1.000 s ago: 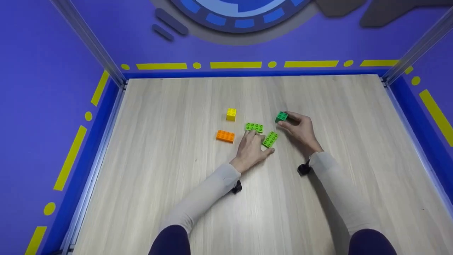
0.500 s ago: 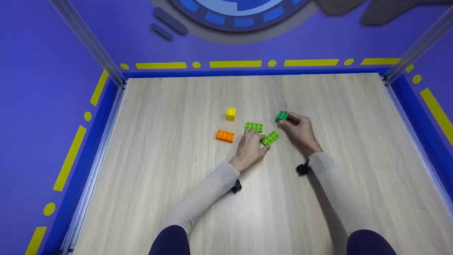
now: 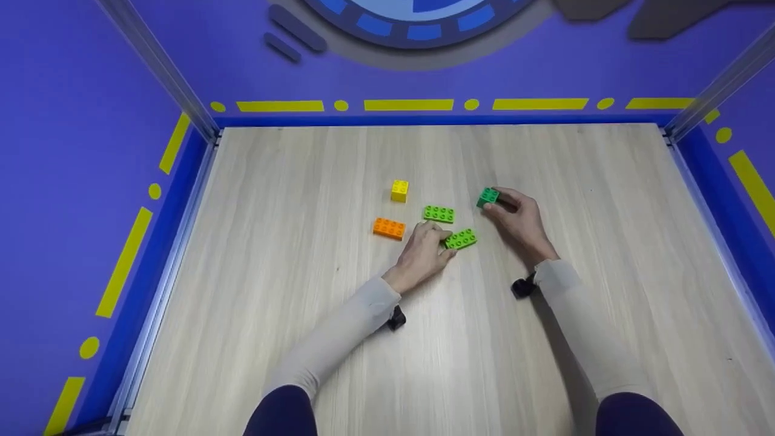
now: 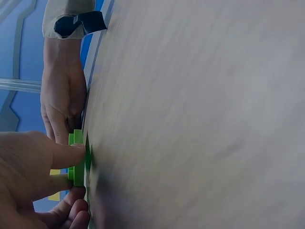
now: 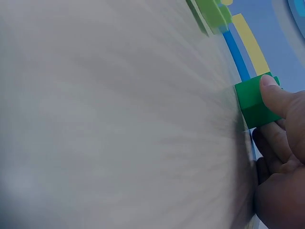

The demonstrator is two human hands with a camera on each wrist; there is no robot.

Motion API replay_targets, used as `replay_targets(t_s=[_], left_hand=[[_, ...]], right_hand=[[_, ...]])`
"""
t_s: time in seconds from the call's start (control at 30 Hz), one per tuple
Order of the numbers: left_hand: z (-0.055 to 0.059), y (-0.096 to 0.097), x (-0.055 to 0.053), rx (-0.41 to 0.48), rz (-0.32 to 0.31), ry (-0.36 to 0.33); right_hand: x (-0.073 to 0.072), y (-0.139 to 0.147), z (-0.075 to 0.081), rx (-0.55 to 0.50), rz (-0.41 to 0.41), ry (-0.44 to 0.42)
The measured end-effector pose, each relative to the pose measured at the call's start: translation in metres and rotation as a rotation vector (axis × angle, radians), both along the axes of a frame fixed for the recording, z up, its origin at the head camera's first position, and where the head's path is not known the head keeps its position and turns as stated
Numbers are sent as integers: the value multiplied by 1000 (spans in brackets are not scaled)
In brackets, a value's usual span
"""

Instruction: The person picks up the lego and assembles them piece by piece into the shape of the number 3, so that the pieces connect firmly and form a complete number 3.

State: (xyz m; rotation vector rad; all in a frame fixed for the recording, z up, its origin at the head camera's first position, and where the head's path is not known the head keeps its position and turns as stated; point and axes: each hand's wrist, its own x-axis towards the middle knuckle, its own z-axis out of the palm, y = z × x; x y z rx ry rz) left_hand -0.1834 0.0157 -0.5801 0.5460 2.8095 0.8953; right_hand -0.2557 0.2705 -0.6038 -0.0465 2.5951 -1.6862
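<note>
My left hand (image 3: 422, 254) pinches a lime-green eight-stud toy brick (image 3: 461, 239) by its left end, thumb on the near side and fingers on the far side. The same brick (image 4: 78, 157) shows edge-on in the left wrist view. Up and to the right, my right hand (image 3: 522, 221) holds a dark green four-stud brick (image 3: 488, 197) between thumb and fingers. That block (image 5: 255, 102) appears close to the tabletop in the right wrist view. A second lime-green brick (image 3: 439, 214) lies just beyond the left fingers, touched by neither hand as far as I see.
Left of the hands, an orange eight-stud brick (image 3: 389, 228) lies on the wooden table (image 3: 272, 242). Behind it a yellow four-stud brick (image 3: 399, 191) stands. Blue walls (image 3: 424, 79) with yellow dashes enclose the table at the back and both sides.
The left thumb and fingers have closed on the nearer lime-green brick, which has turned from steeply slanted to nearly level. The right hand keeps its hold on the dark green brick, almost still.
</note>
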Motion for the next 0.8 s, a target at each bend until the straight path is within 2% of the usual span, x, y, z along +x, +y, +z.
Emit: replay_targets(t_s=[0.3, 0.57, 0.8], left_hand=[[0, -20, 6, 3, -87, 15], [-3, -38, 13, 51, -205, -20], [-8, -50, 16, 108, -241, -36]], right_hand=[[-1, 0, -1, 5, 10, 11], [1, 1, 4, -11, 18, 2], [0, 4, 8, -21, 26, -16]])
